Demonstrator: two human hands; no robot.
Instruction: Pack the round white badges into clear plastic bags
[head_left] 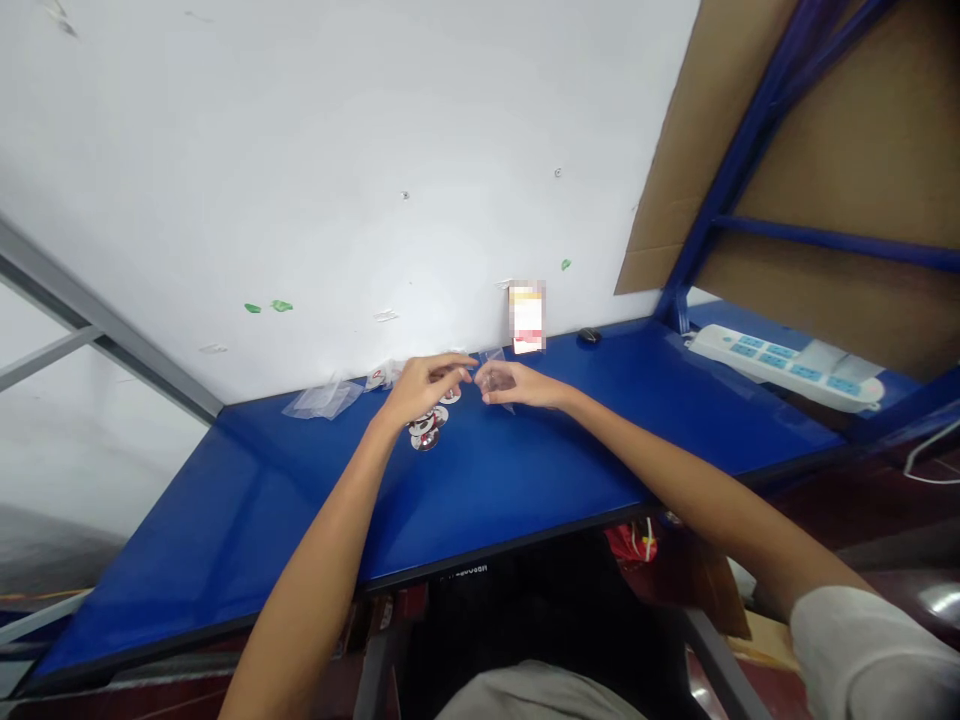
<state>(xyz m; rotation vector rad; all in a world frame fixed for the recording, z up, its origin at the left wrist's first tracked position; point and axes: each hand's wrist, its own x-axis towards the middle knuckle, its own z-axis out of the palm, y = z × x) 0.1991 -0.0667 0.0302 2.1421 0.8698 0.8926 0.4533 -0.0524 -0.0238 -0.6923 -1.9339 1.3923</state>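
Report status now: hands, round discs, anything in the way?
Right hand holding clear bag. Left hand close by, grip unclear. Round discs partly hidden by left hand.

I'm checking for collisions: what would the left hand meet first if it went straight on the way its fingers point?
Probably the right hand, which appears to hold a clear plastic bag; exact depth is unclear from this view.

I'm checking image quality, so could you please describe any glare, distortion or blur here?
Head view: pale reflections on the glossy blue tabletop; head view: the upright white-and-red rectangular card is pixelated, unreadable; head view: the light-grey fabric sleeve looks stretched; head view: the clear plastic bag at the right hand shows faintly.
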